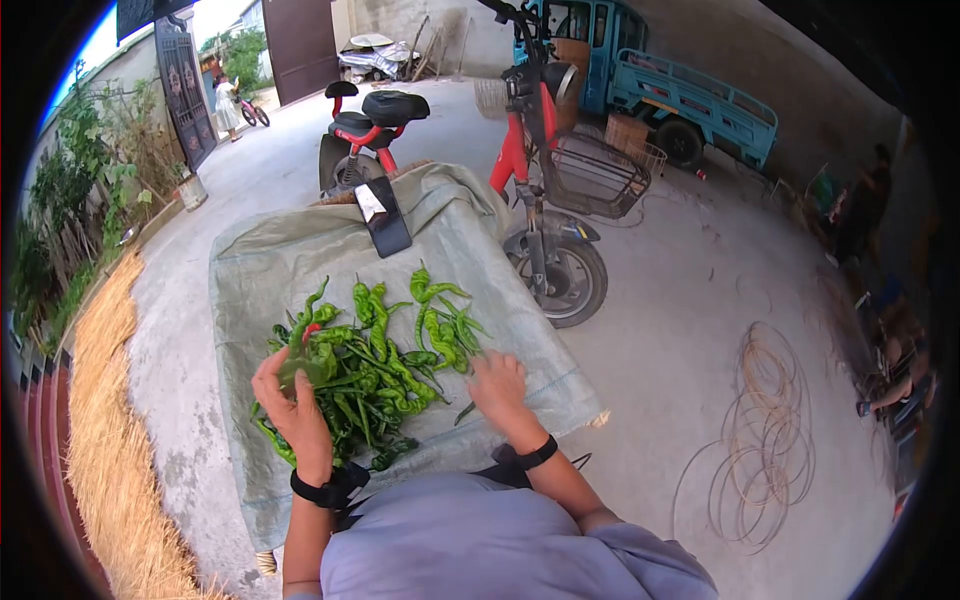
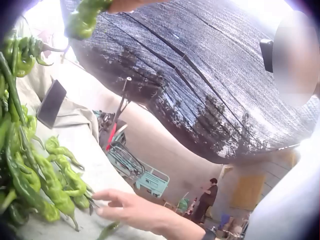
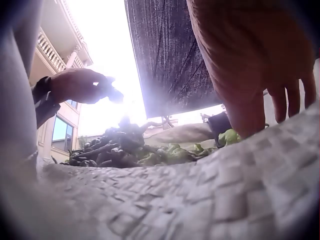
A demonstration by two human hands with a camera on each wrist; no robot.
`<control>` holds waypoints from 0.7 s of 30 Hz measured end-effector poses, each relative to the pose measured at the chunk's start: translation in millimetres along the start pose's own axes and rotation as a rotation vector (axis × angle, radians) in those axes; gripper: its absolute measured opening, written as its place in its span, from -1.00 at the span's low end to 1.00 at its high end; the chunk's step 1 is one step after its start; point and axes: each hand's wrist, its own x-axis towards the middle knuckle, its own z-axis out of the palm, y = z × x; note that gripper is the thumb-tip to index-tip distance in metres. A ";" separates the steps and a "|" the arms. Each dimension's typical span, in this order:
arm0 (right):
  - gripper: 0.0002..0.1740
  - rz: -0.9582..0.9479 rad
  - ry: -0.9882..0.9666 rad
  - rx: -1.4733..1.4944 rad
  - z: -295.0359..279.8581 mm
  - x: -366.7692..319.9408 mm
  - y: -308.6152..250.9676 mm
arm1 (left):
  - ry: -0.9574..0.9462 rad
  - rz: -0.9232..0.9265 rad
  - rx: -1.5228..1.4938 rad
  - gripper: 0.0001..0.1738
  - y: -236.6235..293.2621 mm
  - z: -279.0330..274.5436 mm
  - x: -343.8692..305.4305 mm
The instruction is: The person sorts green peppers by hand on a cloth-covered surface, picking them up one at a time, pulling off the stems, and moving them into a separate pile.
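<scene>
A heap of green chili peppers (image 1: 365,385) lies on a pale woven sack (image 1: 270,250), with one red pepper (image 1: 311,331) among them. My left hand (image 1: 297,412) is over the heap's left side, holding a green pepper (image 2: 82,22) between thumb and fingers. At the right edge of the peppers, my right hand (image 1: 498,388) reaches down with fairly straight fingers, fingertips close to the sack and a few lighter, wrinkled peppers (image 1: 445,335). A single slim pepper (image 1: 464,413) lies beside the right hand, nearer my body.
A phone (image 1: 390,230) with a white item on it lies at the sack's far side. Beyond stand a red electric bike (image 1: 515,160) and a blue cargo vehicle (image 1: 690,100). Coiled wire (image 1: 765,430) is on the ground at right, straw (image 1: 105,430) at left.
</scene>
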 end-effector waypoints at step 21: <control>-0.52 0.208 0.078 0.147 1.3 3.9 -3.3 | -0.359 0.270 0.512 -0.25 -45.3 24.0 -9.9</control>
